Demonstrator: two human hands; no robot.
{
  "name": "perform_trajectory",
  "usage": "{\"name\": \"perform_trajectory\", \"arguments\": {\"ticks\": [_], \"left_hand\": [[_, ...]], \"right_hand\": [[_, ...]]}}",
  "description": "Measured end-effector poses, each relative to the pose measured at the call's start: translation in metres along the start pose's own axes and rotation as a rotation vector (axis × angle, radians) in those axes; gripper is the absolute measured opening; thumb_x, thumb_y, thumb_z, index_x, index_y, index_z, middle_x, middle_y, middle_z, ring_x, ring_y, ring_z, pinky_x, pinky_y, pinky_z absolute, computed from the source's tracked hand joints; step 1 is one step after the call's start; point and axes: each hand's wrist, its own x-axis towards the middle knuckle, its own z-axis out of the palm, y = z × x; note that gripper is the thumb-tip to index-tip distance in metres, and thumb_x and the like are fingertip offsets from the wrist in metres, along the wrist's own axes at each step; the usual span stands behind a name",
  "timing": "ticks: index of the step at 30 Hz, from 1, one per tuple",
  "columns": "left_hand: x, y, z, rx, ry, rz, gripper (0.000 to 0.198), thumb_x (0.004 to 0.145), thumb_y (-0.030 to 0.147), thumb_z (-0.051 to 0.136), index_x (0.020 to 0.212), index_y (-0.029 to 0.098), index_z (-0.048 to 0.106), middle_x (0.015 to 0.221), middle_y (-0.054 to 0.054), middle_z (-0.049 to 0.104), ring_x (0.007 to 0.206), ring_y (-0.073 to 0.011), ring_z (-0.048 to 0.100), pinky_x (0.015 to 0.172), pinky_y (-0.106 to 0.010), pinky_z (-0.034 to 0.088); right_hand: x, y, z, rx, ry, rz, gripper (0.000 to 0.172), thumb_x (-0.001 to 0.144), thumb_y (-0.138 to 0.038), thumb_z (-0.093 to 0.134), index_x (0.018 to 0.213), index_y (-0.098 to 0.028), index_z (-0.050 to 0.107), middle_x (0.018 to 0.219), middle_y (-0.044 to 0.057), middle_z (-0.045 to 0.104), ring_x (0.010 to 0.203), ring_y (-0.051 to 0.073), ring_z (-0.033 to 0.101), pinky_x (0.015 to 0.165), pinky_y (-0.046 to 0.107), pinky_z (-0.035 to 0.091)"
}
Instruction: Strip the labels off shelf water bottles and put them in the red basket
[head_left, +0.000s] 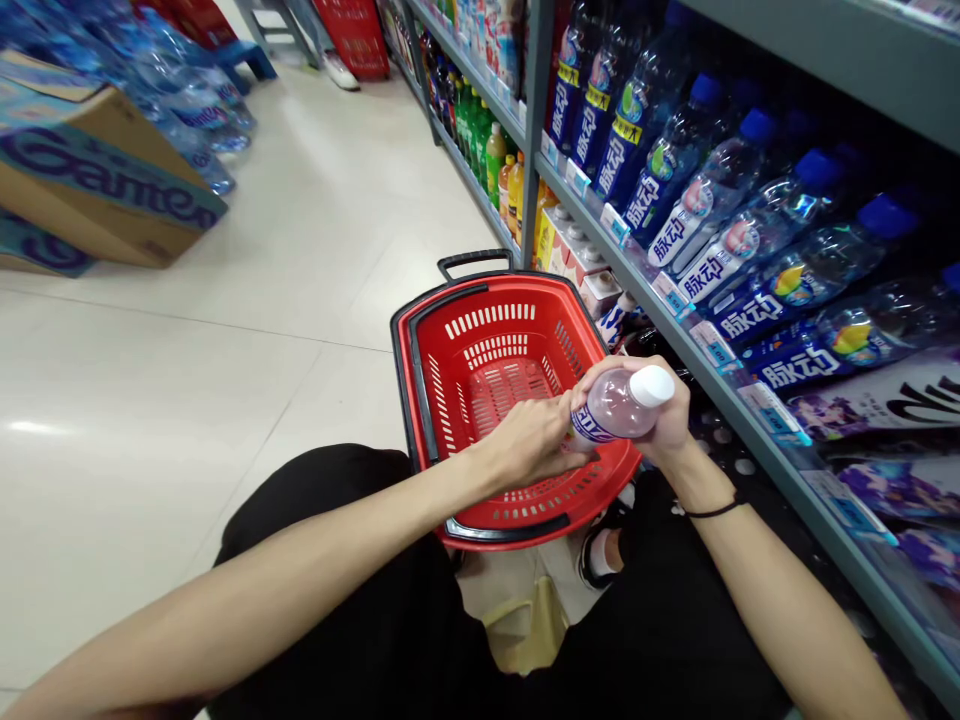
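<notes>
While over red basket [495, 331], left hand [531, 438] and right hand [674, 424] snug around clear bottle [616, 402]

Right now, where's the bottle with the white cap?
In the head view, the white-capped bottle is right of centre, between the left hand and right hand, seen against the red basket's right side.
</notes>
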Motion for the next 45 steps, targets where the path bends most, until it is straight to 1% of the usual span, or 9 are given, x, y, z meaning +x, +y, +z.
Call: {"name": "perform_trajectory", "arguments": {"ticks": [8, 14, 18, 22, 28, 36, 39, 41, 45], "left_hand": [[0.001, 0.001, -0.001, 0.033, -0.060, -0.027, 0.078, 0.095, 0.052, 0.068, 0.149, 0.006, 0.034, 0.103, -0.014, 0.076, 0.088, -0.0294, 0.077, 0.065, -0.036, 0.056], [0.001, 0.004, -0.004, 0.028, -0.066, -0.032, 0.075, 0.096, 0.050, 0.066, 0.149, 0.006, 0.036, 0.099, -0.012, 0.075, 0.084, -0.0285, 0.077, 0.064, -0.036, 0.056], [0.002, 0.005, -0.006, 0.014, -0.077, -0.044, 0.071, 0.096, 0.049, 0.065, 0.146, 0.005, 0.040, 0.098, -0.013, 0.075, 0.083, -0.0305, 0.077, 0.062, -0.038, 0.056], [0.002, 0.004, -0.003, 0.035, -0.064, -0.043, 0.075, 0.094, 0.050, 0.069, 0.146, 0.005, 0.039, 0.093, -0.011, 0.075, 0.080, -0.0306, 0.076, 0.059, -0.037, 0.054], [0.002, 0.002, -0.002, 0.071, -0.083, -0.023, 0.082, 0.095, 0.050, 0.069, 0.151, 0.004, 0.031, 0.101, -0.014, 0.076, 0.086, -0.0323, 0.078, 0.062, -0.039, 0.056], [0.003, 0.003, -0.003, 0.037, -0.100, -0.047, 0.081, 0.096, 0.049, 0.069, 0.152, 0.004, 0.033, 0.104, -0.017, 0.076, 0.091, -0.0340, 0.078, 0.066, -0.040, 0.057], [0.004, 0.005, -0.004, -0.004, -0.091, -0.069, 0.074, 0.095, 0.049, 0.069, 0.146, 0.004, 0.042, 0.099, -0.015, 0.076, 0.086, -0.0333, 0.077, 0.064, -0.040, 0.056], [0.004, 0.006, -0.005, -0.049, -0.065, -0.105, 0.067, 0.092, 0.053, 0.071, 0.134, 0.005, 0.053, 0.091, -0.013, 0.076, 0.079, -0.0316, 0.076, 0.062, -0.038, 0.054], [0.006, 0.010, -0.014, -0.268, 0.045, -0.169, 0.064, 0.077, 0.068, 0.080, 0.104, 0.011, 0.067, 0.073, -0.005, 0.071, 0.062, -0.0211, 0.067, 0.059, -0.031, 0.048]], "right_hand": [[0.001, 0.001, -0.001, 0.035, -0.003, -0.018, 0.048, 0.090, -0.056, 0.057, 0.061, -0.020, 0.071, 0.068, 0.012, 0.071, 0.078, 0.031, 0.072, 0.074, 0.044, 0.061], [0.000, 0.002, -0.003, 0.001, -0.006, -0.023, 0.042, 0.088, -0.048, 0.053, 0.068, -0.018, 0.075, 0.070, 0.011, 0.074, 0.070, 0.027, 0.070, 0.073, 0.041, 0.059], [0.000, 0.003, -0.002, -0.010, 0.000, -0.018, 0.043, 0.088, -0.050, 0.053, 0.068, -0.018, 0.074, 0.069, 0.011, 0.073, 0.066, 0.027, 0.069, 0.071, 0.041, 0.057], [0.000, 0.004, -0.002, -0.032, 0.020, -0.034, 0.047, 0.087, -0.057, 0.054, 0.072, -0.018, 0.077, 0.070, 0.010, 0.073, 0.070, 0.028, 0.069, 0.075, 0.042, 0.058], [0.000, 0.005, -0.003, -0.025, 0.006, -0.035, 0.050, 0.088, -0.057, 0.052, 0.073, -0.017, 0.078, 0.071, 0.011, 0.073, 0.070, 0.028, 0.069, 0.076, 0.042, 0.058], [0.000, 0.003, -0.002, -0.025, 0.030, 0.002, 0.043, 0.084, -0.057, 0.056, 0.065, -0.020, 0.068, 0.068, 0.011, 0.070, 0.084, 0.032, 0.073, 0.078, 0.044, 0.060], [0.001, 0.002, -0.001, -0.014, 0.027, 0.013, 0.041, 0.082, -0.057, 0.057, 0.064, -0.021, 0.066, 0.069, 0.012, 0.071, 0.088, 0.033, 0.073, 0.077, 0.045, 0.061], [0.001, 0.001, 0.001, 0.005, 0.036, 0.019, 0.042, 0.082, -0.058, 0.056, 0.066, -0.021, 0.066, 0.071, 0.013, 0.072, 0.088, 0.034, 0.073, 0.075, 0.045, 0.062], [0.000, -0.007, 0.007, 0.056, 0.102, -0.012, 0.050, 0.086, -0.064, 0.048, 0.080, -0.020, 0.071, 0.076, 0.012, 0.074, 0.088, 0.033, 0.075, 0.075, 0.046, 0.063]]}}
